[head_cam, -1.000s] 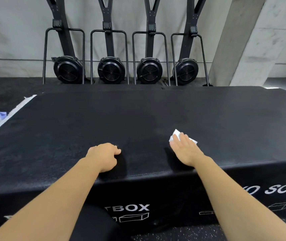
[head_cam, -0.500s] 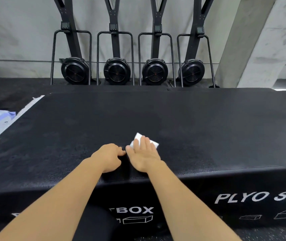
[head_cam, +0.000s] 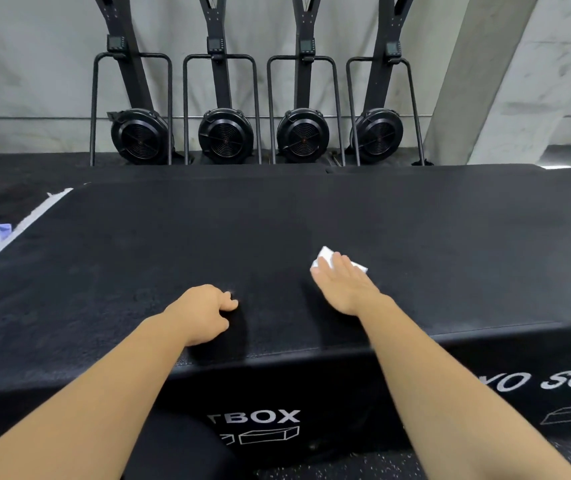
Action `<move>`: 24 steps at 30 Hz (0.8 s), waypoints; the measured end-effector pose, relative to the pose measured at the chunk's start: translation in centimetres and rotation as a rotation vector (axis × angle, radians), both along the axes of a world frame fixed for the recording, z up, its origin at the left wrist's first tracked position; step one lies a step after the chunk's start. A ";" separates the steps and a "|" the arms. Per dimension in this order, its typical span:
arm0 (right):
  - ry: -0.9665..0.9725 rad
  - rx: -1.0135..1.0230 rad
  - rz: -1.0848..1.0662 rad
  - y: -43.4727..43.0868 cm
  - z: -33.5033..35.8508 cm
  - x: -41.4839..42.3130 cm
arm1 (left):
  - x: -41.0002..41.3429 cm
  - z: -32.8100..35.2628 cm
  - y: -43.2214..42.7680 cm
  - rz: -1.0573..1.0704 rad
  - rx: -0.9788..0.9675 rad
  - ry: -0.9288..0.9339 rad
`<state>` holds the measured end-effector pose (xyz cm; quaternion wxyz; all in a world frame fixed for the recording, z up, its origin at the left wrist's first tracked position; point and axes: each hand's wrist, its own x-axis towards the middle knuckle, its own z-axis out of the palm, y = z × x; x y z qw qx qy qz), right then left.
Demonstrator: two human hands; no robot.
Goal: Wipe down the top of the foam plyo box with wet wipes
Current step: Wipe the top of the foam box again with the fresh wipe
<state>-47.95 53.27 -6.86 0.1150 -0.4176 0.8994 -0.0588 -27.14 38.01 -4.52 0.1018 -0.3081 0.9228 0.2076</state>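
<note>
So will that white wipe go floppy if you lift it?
Probably floppy: the wipe looks thin, pressed flat under the right hand. Likely very light, and being wet it may cling to the box top.

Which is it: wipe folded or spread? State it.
Folded, apparently: the wipe is a small compact pad pressed under the flat right hand.

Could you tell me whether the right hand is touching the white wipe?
Touching. The head view shows the right hand lying flat over the wet wipe, straight fingers pressing it onto the plyo box top.
</note>
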 end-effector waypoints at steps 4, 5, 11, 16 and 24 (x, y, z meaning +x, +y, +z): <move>0.042 -0.005 -0.159 2.2 0.2 -3.0 | 0.0 0.1 0.1 0.010 0.011 0.004; 0.046 0.007 -0.175 2.3 0.2 -3.4 | 0.0 0.1 0.2 0.008 0.008 0.000; 0.068 0.039 -0.218 0.1 -0.3 -1.8 | -0.1 0.0 0.1 -0.018 -0.022 -0.028; 0.016 0.017 -0.096 -3.8 -0.8 2.7 | -0.6 0.2 -0.6 0.023 -0.043 0.036; -0.078 0.000 0.198 -9.4 -1.0 7.9 | -1.5 0.2 -1.5 0.103 -0.188 0.080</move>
